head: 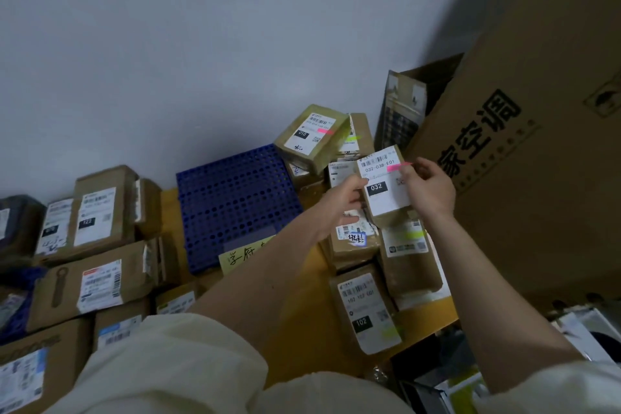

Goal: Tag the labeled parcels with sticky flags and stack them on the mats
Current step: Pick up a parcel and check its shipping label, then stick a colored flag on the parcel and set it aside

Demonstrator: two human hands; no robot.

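My left hand (341,203) grips the left edge of a small brown parcel (386,191) with a white label reading 032. A pink sticky flag (398,166) lies across the label's upper right, and my right hand (428,190) pinches the parcel at that flag. The parcel is held up above a heap of tagged parcels: one marked 010 with a pink flag (311,136), one marked 102 with a green flag (364,311). A blue perforated mat (235,202) lies to the left, bare on top.
A large cardboard box with black characters (524,144) stands on the right. More labeled parcels (94,222) are stacked on the left. A yellow note with handwriting (245,254) sits at the blue mat's front edge. White wall behind.
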